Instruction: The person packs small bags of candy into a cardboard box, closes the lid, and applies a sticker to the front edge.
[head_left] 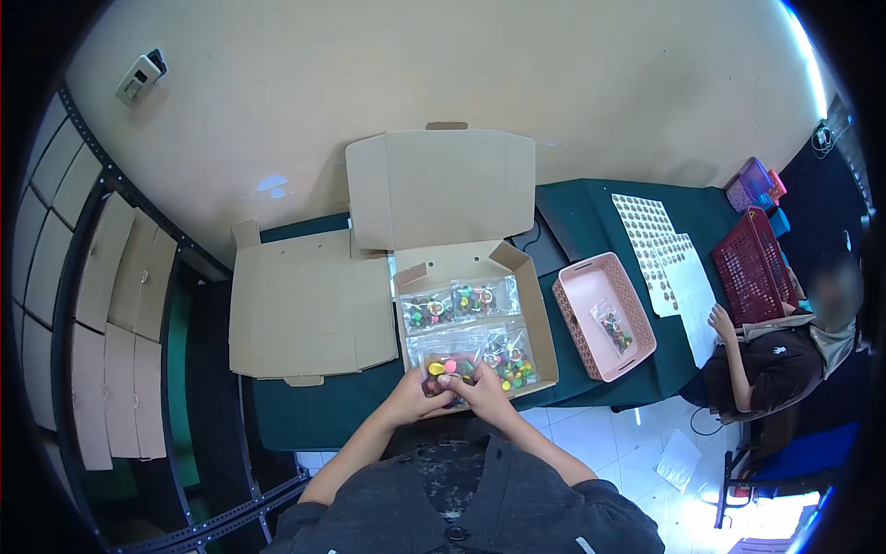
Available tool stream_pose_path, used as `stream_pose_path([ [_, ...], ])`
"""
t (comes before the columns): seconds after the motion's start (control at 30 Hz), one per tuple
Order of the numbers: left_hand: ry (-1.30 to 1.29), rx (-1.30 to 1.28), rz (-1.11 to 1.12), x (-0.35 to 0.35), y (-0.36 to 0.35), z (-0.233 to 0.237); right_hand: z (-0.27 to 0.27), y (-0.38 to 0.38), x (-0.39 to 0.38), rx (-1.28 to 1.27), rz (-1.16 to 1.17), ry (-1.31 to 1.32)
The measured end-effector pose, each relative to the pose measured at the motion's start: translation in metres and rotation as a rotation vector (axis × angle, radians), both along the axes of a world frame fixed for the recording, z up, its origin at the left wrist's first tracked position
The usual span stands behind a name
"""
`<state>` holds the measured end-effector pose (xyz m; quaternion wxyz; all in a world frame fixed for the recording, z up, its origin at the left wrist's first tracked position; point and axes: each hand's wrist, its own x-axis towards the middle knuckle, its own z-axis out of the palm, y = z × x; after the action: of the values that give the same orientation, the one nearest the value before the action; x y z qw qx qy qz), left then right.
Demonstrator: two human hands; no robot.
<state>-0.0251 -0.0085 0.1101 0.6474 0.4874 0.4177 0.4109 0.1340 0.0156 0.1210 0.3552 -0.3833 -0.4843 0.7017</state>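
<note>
Both hands hold a clear zip bag of colourful round pieces (445, 347) over the front of an open cardboard box (544, 346). My left hand (417, 399) grips its lower left side. My right hand (482, 395) closes on its lower right, the thumbs almost meeting at the front. Inside the box lie more such bags: one at the back left (426, 311), another at the back right (487, 297), and a third at the front right (513, 355), partly hidden by the held bag and my right hand. What the pieces are, I cannot make out for sure.
A flattened cardboard box (305, 305) lies on the left. Right of the open box, a pink basket (577, 323) holds one filled bag (612, 328). Beyond are sticker sheets (646, 245), a dark red basket (748, 263) and a seated person (775, 369). Shelved cartons (138, 277) stand far left.
</note>
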Motion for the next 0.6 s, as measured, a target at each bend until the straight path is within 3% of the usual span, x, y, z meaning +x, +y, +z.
stream_pose_path([
  [0.1, 0.001, 0.016, -0.056, -0.004, 0.005, -0.001, 0.001, 0.004, -0.001, 0.015, 0.013, -0.019],
  [0.23, -0.113, 0.011, 0.061, 0.008, 0.007, 0.000, -0.011, 0.012, 0.004, -0.052, -0.021, 0.065],
  [0.43, -0.134, -0.138, 0.051, 0.008, 0.007, -0.002, -0.011, 0.016, 0.010, 0.011, -0.040, -0.156],
  [0.5, 0.016, 0.129, 0.134, 0.010, 0.010, -0.010, -0.053, 0.025, 0.017, 0.059, -0.240, -0.255],
  [0.53, 0.023, 0.126, 0.127, 0.007, 0.011, 0.002, -0.059, 0.036, 0.023, 0.201, -0.385, -0.388],
  [0.57, 0.021, 0.126, 0.129, 0.002, 0.013, 0.000, -0.062, 0.042, 0.037, 0.061, -0.506, -0.301],
  [0.6, 0.132, 0.135, 0.129, -0.005, 0.014, -0.006, -0.064, 0.053, 0.047, 0.078, -0.576, -0.201],
])
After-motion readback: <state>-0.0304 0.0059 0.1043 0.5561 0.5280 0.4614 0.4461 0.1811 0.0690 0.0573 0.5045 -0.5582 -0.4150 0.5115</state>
